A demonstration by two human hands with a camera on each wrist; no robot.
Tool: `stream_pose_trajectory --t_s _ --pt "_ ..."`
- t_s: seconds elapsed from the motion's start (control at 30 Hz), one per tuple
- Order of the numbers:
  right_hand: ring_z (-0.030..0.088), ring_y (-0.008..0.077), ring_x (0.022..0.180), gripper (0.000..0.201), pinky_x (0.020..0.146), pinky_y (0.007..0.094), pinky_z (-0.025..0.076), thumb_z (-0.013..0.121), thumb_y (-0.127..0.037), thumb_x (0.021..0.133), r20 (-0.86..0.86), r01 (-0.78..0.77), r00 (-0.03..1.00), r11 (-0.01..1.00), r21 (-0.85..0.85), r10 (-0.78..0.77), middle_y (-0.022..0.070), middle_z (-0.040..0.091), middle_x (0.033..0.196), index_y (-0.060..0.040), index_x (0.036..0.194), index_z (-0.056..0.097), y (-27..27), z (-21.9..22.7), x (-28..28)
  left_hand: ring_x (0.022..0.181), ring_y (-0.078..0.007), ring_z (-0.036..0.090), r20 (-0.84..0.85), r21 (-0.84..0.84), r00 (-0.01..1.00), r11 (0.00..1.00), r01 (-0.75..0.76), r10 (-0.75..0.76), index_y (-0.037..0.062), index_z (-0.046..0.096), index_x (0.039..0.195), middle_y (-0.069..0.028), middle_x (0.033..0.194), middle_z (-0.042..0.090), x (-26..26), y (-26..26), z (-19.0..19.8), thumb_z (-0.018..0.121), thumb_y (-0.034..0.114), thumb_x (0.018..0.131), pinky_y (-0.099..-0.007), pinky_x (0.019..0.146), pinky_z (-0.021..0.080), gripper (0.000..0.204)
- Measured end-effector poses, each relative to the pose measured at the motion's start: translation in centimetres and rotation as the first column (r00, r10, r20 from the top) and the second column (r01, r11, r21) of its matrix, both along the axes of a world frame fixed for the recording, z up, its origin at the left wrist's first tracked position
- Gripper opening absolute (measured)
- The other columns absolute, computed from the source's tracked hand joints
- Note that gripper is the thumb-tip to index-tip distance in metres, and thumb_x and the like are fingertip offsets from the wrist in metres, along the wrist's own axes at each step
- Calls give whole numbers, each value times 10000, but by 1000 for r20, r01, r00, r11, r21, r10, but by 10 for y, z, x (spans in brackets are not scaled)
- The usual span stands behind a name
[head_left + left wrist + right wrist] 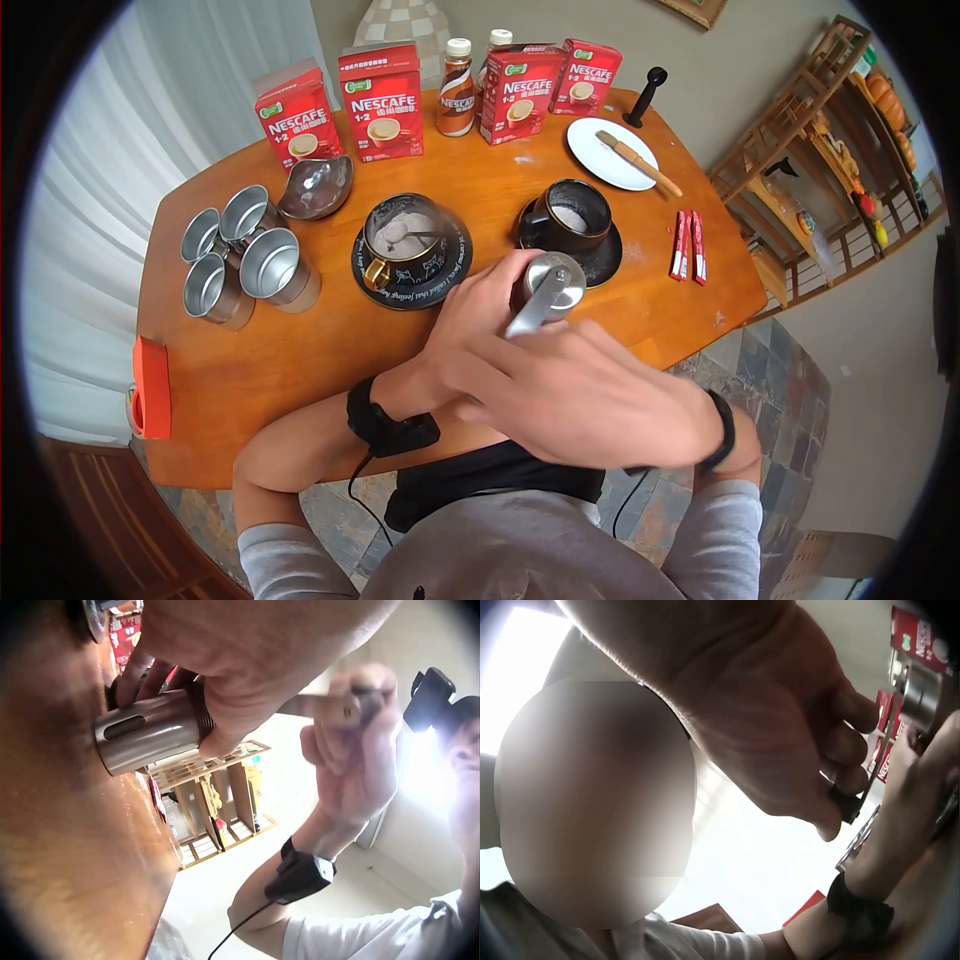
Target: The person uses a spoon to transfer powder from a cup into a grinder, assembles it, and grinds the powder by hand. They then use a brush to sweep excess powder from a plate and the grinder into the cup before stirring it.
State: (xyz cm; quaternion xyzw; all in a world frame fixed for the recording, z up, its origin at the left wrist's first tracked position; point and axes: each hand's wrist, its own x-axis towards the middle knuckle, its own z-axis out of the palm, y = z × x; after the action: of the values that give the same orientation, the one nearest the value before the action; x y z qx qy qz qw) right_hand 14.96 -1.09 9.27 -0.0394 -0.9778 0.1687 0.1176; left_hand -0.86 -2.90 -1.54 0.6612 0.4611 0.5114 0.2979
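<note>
Close to the table's near edge stands a metal hand coffee grinder [154, 735], with a slot in its side. My left hand [475, 315] wraps round its upper body. My right hand [610, 400] reaches across and grips the end of the crank [540, 303]; in the right wrist view its fingers curl round the dark knob [845, 804]. Just beyond the grinder is a black cup [582, 238] holding pale powder, on a dark saucer. Left of it, another black cup [425, 268] with a gold handle holds powder and a spoon, on a lettered saucer [457, 275].
Several metal cups [275, 268] and a dark bowl [318, 187] stand at left. Red Nescafe boxes [382, 105] and bottles [457, 95] line the back. At right are a white plate [595, 160] with a brush, red sachets [681, 250] and a black scoop [648, 95].
</note>
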Motion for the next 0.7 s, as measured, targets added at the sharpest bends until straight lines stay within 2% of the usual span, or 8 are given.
stream_pose_trajectory --t_s 0.1,0.23,0.27,0.37,0.43,0.47,0.6,0.7 --pt "699 389 774 200 621 492 522 709 -174 950 -8 21 1000 980 198 -20 132 703 891 -54 1060 592 27 -3 -40 1059 -312 724 -27 11 999 1000 19 -19 42 559 1369 -162 1138 720 -3 1 -3 855 270 826 -383 912 561 659" --pt "687 434 790 189 664 508 526 685 -175 965 -118 167 981 979 116 -153 185 705 848 -39 1040 578 84 -17 -71 987 -252 747 -137 -204 990 978 -40 12 38 587 1339 -92 1074 739 4 6 -3 895 260 816 -370 850 574 646" --pt "690 437 801 191 677 515 530 670 -188 978 -137 224 969 964 145 -204 204 708 846 -41 1041 564 95 -17 -68 960 -259 754 -160 -5 978 990 -140 138 15 618 1280 -127 1035 755 8 8 -11 893 212 807 -381 852 575 582" --pt "711 438 886 235 754 532 559 664 -193 987 -92 391 920 911 130 -382 223 722 890 -5 1101 582 129 -15 -41 1009 -274 759 -172 -171 977 973 -153 123 41 611 1303 -151 1100 753 9 3 9 902 220 788 -386 886 575 618" --pt "693 465 932 221 801 552 532 656 -192 992 -19 492 870 866 92 -492 235 722 932 -15 1104 585 137 -6 -11 1038 -283 757 -136 -153 984 979 -137 116 48 597 1321 -162 1128 746 9 4 5 911 235 781 -387 888 574 652" --pt "690 453 958 200 811 535 530 660 -184 994 -91 501 865 859 107 -493 217 724 961 -26 1093 589 139 -11 9 1042 -290 756 -126 -153 985 979 -136 118 48 593 1327 -165 1130 745 9 4 4 911 236 780 -389 888 574 660" --pt "677 429 842 191 720 469 507 692 -168 998 77 654 756 752 -82 -650 211 679 859 -22 1058 584 97 7 72 1078 -340 744 -117 -150 987 981 -126 109 39 576 1366 -194 1168 740 7 2 7 908 257 779 -408 921 570 709" --pt "689 416 731 209 626 457 511 736 -169 971 248 660 734 750 -39 -632 178 695 818 -55 1077 595 51 24 100 1084 -349 742 -114 -160 987 979 -128 111 30 579 1367 -198 1179 739 8 2 9 907 271 778 -416 932 567 716"
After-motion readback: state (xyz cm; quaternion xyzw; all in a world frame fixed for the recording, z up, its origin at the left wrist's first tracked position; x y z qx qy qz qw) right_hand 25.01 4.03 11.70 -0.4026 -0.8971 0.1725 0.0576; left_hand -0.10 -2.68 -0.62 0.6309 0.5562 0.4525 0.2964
